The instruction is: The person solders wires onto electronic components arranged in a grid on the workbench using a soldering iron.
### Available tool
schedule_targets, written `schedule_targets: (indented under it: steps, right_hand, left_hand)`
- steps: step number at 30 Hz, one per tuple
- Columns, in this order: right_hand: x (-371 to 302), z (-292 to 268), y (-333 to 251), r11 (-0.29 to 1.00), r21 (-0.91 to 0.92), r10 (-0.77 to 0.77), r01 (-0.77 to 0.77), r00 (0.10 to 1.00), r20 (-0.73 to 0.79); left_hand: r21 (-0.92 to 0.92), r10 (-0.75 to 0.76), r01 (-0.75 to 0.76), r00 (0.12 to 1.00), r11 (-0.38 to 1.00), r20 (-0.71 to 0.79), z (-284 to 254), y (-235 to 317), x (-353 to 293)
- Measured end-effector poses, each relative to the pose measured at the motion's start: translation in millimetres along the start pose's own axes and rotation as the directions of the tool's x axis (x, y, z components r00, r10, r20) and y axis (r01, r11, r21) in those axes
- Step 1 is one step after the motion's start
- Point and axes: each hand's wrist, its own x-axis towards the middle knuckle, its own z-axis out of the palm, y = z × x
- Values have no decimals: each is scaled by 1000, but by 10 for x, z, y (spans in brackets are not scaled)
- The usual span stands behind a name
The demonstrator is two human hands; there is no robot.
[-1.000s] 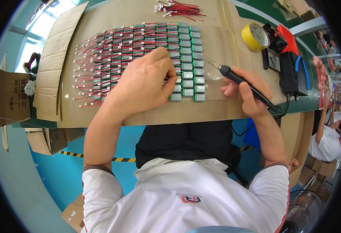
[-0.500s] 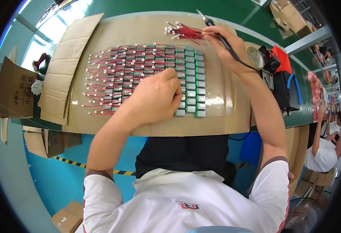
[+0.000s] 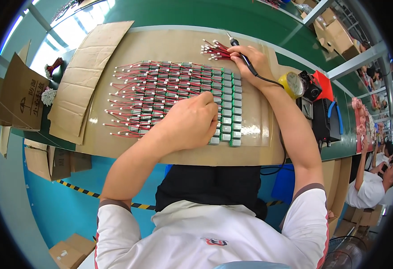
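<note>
Rows of small grey battery packs with green edges (image 3: 235, 104) lie on the brown cardboard sheet. Most carry red and black leads with white connectors (image 3: 120, 99) trailing leftward. Over the right part of the rows sits my left hand (image 3: 191, 120), its fingers curled in a pinch; whatever is between the fingertips is hidden. A black soldering iron (image 3: 246, 61) rests in my right hand (image 3: 255, 67), tip pointing up and to the far left. The same hand's fingertips are at the ends of a loose bundle of red leads (image 3: 219, 51).
To the right stand a roll of yellow tape (image 3: 291, 85), a black soldering station (image 3: 324, 122) with blue-handled pliers (image 3: 335, 117) and a red box (image 3: 323, 85). A folded cardboard flap (image 3: 86, 76) lies left. A person in white (image 3: 366, 190) is at far right.
The whole view has shifted slightly, with the table sitting lower now. My right hand stays by the lead bundle with the iron; my left hand remains pinched over the packs.
</note>
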Motion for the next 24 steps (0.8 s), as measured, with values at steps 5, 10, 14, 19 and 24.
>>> schedule_targets:
  steps: [5, 10, 14, 19, 24]
  right_hand:
    - [-9, -34, 23, 999, 45, 9, -6, 998, -57]
    - [-13, -29, -14, 999, 51, 1, -1, 1000, 7]
    - [-29, -32, 94, 994, -48, -100, 99, 995, -12]
    - [3, -33, 68, 993, -45, -107, 105, 993, -43]
    - [0, -60, 44, 999, -37, -41, 39, 998, -45]
  left_hand:
    - [-6, -10, 10, 1000, 1000, 19, -15, 22, 16]
    - [55, 5, -6, 1000, 998, 14, -26, 24, -9]
    - [65, 10, -11, 1000, 998, 14, -32, 44, 4]
    - [99, 37, -33, 999, 995, -30, -74, 46, 3]
    - [113, 41, -33, 997, 993, -67, -137, 41, -5]
